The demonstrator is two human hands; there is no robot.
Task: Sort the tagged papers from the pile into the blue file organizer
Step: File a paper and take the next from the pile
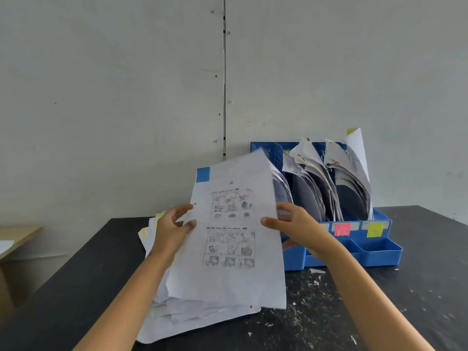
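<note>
A white sheet (235, 224) printed with small picture grids carries a blue tag (203, 174) at its top left corner. It is lifted and tilted above the paper pile (187, 315) on the black table. My left hand (172, 224) pinches its left edge and my right hand (293, 224) holds its right edge. The blue file organizer (374, 252) stands behind and to the right, its slots full of curled papers, with a pink label (342, 229) and a yellow label (375, 229) on its front rail.
The black table (417, 287) is speckled with white scraps near the organizer. A grey wall rises close behind. A light wooden surface (15, 236) sits lower at the far left. One filed sheet shows a yellow tag (351, 131) at its top.
</note>
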